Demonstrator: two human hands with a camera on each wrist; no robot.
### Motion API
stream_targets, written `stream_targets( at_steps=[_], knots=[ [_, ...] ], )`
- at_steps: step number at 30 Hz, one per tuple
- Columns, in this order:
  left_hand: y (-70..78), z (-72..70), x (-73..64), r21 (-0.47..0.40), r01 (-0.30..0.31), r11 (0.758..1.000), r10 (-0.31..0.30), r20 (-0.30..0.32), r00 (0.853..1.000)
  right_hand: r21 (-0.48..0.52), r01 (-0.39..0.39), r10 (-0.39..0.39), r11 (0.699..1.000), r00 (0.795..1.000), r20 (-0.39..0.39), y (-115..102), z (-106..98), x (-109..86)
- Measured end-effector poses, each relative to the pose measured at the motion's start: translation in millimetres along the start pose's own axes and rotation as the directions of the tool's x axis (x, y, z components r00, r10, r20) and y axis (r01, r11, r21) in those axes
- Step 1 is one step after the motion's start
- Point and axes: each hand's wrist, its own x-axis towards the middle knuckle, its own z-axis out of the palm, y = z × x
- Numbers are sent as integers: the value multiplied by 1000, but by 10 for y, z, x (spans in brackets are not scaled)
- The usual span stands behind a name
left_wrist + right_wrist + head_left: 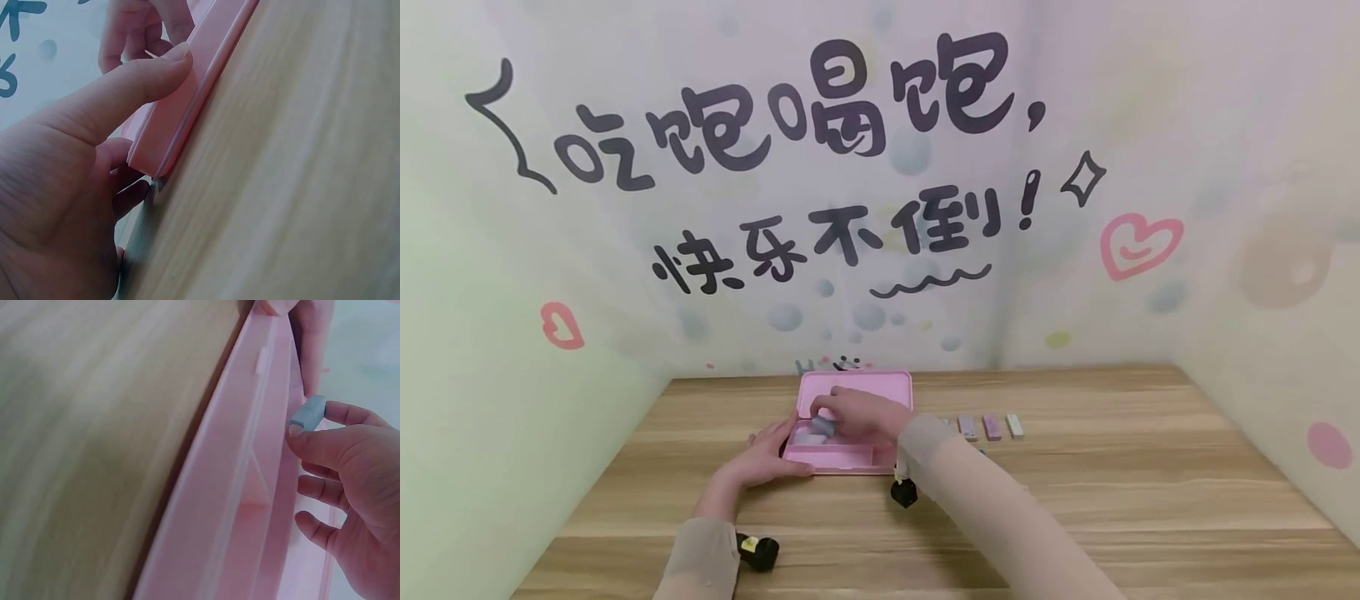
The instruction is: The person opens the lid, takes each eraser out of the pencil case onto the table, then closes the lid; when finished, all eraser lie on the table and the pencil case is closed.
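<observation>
Pinching: right hand [859,412], thumb and index finger on a small blue-grey block [309,414], other fingers loosely spread. Left hand [767,458]: thumb against the front wall of the pink case [827,457], fingers about its left end. Block: at the right fingertips, over the case; long axis slanting from thumb toward index finger. Case: long axis running rightward from the left hand, lid [857,382] raised behind the right hand. Partly hidden: case's right end, by right wrist and sleeve [1000,508]. Pale contents [808,436]: indistinct.
</observation>
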Motion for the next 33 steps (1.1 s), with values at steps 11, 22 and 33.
stream_targets(
  at_steps=[11, 22, 33],
  knots=[
    [-43, 1, 17, 12, 15, 1000, -15, -12, 1000, 281, -21, 23, 960, 1000, -3, 125, -155, -139],
    [-37, 8, -7, 9, 3, 1000, -3, 1, 1000, 430, -71, 87, 900, 996, -19, 257, -102, -183],
    [-26, 1, -4, 12, -5, 1000, 5, -12, 1000, 509, -55, 85, 859, 996, -35, 336, -171, -316]
  ],
)
